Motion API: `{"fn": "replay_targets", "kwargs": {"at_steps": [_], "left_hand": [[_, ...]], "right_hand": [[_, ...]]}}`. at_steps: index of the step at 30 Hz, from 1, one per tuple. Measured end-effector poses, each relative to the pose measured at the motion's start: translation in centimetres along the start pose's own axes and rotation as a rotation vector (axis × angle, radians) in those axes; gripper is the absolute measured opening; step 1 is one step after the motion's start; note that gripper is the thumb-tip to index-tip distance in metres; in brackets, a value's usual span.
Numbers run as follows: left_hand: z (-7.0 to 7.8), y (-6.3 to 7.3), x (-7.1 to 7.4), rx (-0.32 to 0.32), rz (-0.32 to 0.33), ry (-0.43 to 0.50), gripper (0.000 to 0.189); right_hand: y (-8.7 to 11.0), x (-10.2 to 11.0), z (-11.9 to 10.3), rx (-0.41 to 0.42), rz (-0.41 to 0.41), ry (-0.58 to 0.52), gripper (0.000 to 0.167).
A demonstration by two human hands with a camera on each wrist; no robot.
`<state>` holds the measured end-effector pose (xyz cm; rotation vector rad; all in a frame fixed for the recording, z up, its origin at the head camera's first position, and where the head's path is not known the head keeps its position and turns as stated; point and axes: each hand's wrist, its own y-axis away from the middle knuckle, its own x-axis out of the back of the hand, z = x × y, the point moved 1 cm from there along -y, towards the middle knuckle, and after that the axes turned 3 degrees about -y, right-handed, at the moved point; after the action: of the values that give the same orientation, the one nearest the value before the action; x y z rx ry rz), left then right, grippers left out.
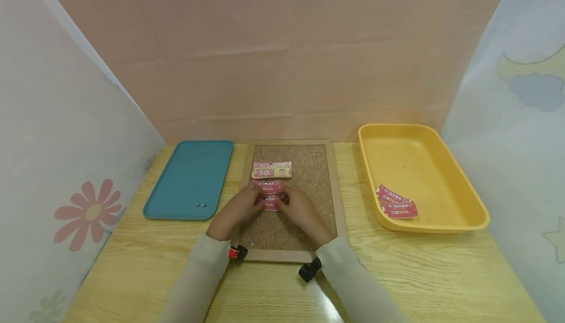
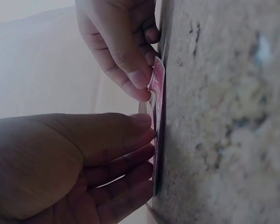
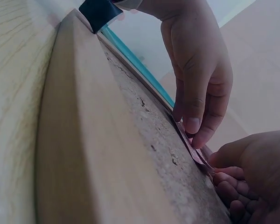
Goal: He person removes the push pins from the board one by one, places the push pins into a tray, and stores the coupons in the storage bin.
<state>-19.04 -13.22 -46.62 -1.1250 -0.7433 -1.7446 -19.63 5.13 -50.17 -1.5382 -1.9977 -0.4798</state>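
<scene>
A pink coupon (image 1: 270,204) lies close over the cork board (image 1: 304,237), one end lifted in the left wrist view. My right hand (image 1: 301,209) pinches that raised end of the coupon (image 2: 157,77) between thumb and finger. At the opposite end, my left hand (image 1: 240,211) holds the coupon's edge with thumb and fingertips. Both hands' fingers partly hide the coupon. Just above it, another pink coupon (image 1: 274,184) is on the board, and higher up is a larger pink and yellow coupon (image 1: 272,170) with a small pin at its top.
To the left stands a teal tray (image 1: 190,180) with two small shiny pins (image 1: 200,205) near its front edge. On the right, a yellow bin (image 1: 434,180) contains pink coupons (image 1: 399,210) in its front left corner. A wooden frame (image 1: 282,255) edges the board.
</scene>
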Motion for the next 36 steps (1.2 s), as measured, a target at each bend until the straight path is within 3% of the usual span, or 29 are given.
{"fn": "replay_targets", "kwargs": {"at_steps": [13,20,29,36], "left_hand": [[-0.4,-1.1,-0.4,-0.047,0.024,-0.022,0.018],[-0.2,-1.0,-0.4,-0.026,0.002,0.007,0.018],[-0.2,-0.8,-0.2,-0.003,-0.023,-0.038,0.019],[0.0,-1.2,0.1,-0.036,-0.042,-0.064,0.013]], "right_hand": [[-0.4,0.4,0.4,0.023,0.018,0.040,0.015],[-0.2,0.8,0.3,0.047,0.022,-0.001,0.014],[-0.3,0.5,0.1,0.054,0.016,-0.003,0.013],[-0.3,0.3,-0.1,0.043,0.018,-0.009,0.014]]}}
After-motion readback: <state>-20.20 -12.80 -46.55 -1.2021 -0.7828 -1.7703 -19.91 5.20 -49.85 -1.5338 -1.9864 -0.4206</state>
